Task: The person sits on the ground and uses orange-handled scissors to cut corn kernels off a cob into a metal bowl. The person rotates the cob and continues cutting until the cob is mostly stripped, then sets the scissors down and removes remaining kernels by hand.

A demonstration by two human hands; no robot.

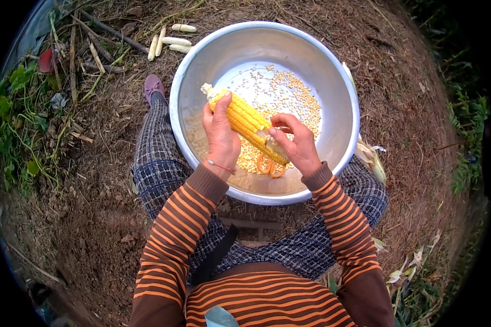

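Observation:
My left hand [223,133] grips a yellow ear of corn [245,120] near its stalk end, the thumb lying along the rows. The ear slants down to the right above a wide metal basin [339,118]. At its lower right end some kernels are gone and pale cob shows. My right hand [295,141] is at that end, thumb and fingertips against the bare patch; whether it grips the ear or only touches it is unclear. Loose corn kernels [292,88] cover part of the basin floor. Orange-handled scissors [270,165] lie among them, their blades hidden.
Several stripped corn cobs [176,41] lie on the ground beyond the basin's upper left rim. Corn husks [372,161] rest by the right knee. Dry sticks [102,45] and green vines [20,122] are at the left. My legs [159,151] flank the basin.

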